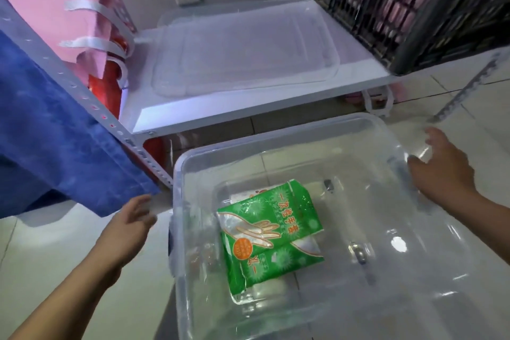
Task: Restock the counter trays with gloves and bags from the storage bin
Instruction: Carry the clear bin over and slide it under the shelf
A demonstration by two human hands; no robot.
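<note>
Storage bin on the floor, hands at either side

Storage bin (276, 146), clear plastic, sits on the tiled floor (55, 257) in front of a low white shelf (248, 102). Inside, near its left-centre, lie green packs of disposable gloves (269, 226), stacked and overlapping, with a white roll partly hidden beneath them. Left hand (132, 222) hangs just outside the bin's left wall, fingers loosely spread, holding nothing; whether it touches the rim cannot be told. Right hand (441, 168) is at the bin's right rim, fingers extended and relaxed, gripping nothing visible. Glove packs lie between the two hands, nearer the left one, apart from both. Clear lid (242, 44) rests flat on the shelf behind the bin. Blue cloth (55, 132) drapes at left beside a perforated metal upright (91, 107). Dark crate (414, 5) stands at upper right.
</note>
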